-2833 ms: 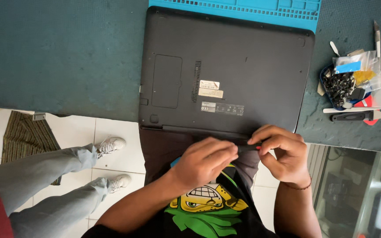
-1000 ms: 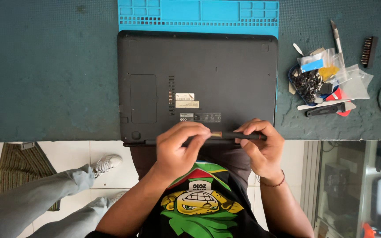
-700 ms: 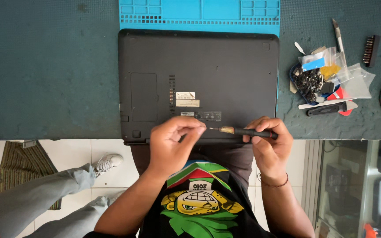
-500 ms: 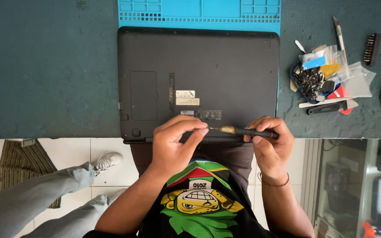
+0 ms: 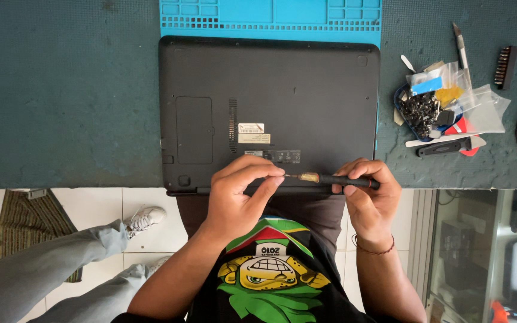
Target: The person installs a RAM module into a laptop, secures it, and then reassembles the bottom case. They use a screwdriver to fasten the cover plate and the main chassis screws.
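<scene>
A black laptop (image 5: pixel 270 90) lies bottom side up on the dark green table (image 5: pixel 61 90). My right hand (image 5: pixel 369 197) grips a slim black screwdriver (image 5: pixel 345 180) held level over the laptop's near edge, its tip pointing left. My left hand (image 5: pixel 240 194) pinches the screwdriver's tip between thumb and forefinger. Whether a screw sits at the tip is too small to tell.
A blue work mat (image 5: pixel 270 18) lies under the laptop's far edge. To the right sit a small tray of screws and plastic bags (image 5: pixel 432 107), a knife-like tool (image 5: pixel 462 51), a bit holder (image 5: pixel 505 66) and a black-handled tool (image 5: pixel 444 146). Another person's legs (image 5: pixel 61 263) stand at lower left.
The view shifted between the earliest frame and the later ones. My hands moved apart along the laptop's near edge, the screwdriver now lying level between them with my left fingers at its tip.
</scene>
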